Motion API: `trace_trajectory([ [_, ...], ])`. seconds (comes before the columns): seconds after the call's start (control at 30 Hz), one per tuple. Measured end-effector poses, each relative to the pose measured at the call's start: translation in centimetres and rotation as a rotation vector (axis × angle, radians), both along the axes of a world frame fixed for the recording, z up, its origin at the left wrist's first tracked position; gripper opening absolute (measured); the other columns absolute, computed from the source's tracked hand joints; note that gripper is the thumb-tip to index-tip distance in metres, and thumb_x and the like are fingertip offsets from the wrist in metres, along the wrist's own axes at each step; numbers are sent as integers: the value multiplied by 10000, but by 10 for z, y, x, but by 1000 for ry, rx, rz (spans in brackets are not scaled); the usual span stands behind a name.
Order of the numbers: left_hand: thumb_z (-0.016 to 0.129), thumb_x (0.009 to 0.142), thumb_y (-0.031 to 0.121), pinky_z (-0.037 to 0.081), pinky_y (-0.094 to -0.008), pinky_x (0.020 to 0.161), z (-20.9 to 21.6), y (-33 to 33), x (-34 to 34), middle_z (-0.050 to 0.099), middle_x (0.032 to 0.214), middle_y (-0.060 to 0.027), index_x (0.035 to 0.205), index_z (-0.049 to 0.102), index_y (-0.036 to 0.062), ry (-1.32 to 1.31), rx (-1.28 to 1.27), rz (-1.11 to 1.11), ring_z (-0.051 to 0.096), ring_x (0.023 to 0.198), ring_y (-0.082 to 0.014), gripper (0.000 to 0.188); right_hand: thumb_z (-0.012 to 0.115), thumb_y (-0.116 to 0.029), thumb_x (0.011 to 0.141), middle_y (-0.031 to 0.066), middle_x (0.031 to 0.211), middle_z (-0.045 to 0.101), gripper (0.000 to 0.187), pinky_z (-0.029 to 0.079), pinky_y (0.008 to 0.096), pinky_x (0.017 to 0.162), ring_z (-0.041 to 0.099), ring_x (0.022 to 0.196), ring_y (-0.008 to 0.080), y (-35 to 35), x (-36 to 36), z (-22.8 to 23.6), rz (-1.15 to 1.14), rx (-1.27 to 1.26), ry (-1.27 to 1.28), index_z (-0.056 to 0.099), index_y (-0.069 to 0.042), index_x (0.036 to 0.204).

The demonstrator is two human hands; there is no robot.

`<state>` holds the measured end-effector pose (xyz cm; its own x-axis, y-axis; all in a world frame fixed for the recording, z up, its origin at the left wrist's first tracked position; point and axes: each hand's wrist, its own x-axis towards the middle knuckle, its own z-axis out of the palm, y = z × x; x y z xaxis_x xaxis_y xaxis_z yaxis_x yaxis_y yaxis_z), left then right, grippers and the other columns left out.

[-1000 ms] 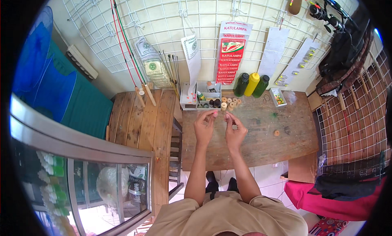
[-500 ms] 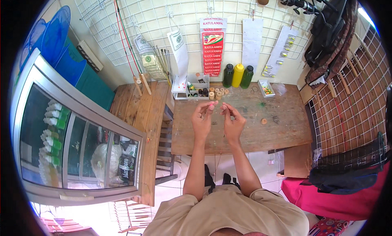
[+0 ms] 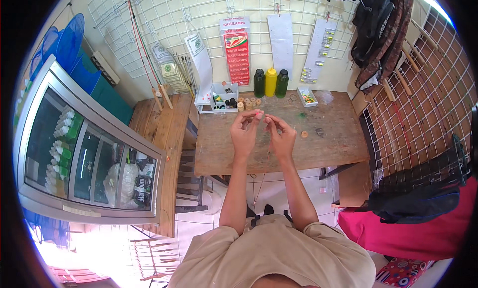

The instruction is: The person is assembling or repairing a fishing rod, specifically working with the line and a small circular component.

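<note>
My left hand is raised over the wooden table, thumb and fingertips pinched on a small pink thing too tiny to name. Close beside it, my right hand is also in a pinch, its fingertips almost meeting those of the left. What the right fingers hold is too small to make out. A thin strand hangs down by the right wrist. Beyond the hands stand several small wooden spools, and one loose wooden ring-like piece lies to the right.
A white compartment box holds small bottles. Two dark bottles and a yellow squeeze bottle stand near the wall. A small white tray contains colourful bits. At left are a glass-fronted cabinet and a side table; hanging bags fill the right.
The fingertips have come closer together, with the right hand moving in toward the left. The whole view has shifted, with the table things now further left and higher.
</note>
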<state>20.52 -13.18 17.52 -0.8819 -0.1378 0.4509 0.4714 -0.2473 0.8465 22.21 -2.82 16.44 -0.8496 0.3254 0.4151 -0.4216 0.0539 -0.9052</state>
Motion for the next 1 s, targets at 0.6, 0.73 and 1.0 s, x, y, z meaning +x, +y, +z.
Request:
trace_trajectory([
  [0.6,638,858,19,509,-237,756,20,4,-4,641,928,-98,966,571,-19,29,71,-3,631,849,-134,133,572,-4,889,102,891,682,162,519,237,668,653,756,135,25,-4,11,323,55,-57,569,57,1040],
  [0.73,638,859,22,508,-245,765,24,1,-17,639,937,-99,973,569,-19,68,93,-9,630,833,-136,139,576,-6,887,115,903,685,155,517,235,653,648,742,131,21,-6,22,346,-2,-129,576,58,1029],
  [1.0,650,847,17,510,-250,778,28,2,-31,642,932,-105,966,579,-30,56,82,-42,635,847,-143,146,621,-36,865,76,885,687,117,484,227,647,640,737,114,29,-22,13,254,154,-55,637,38,954],
])
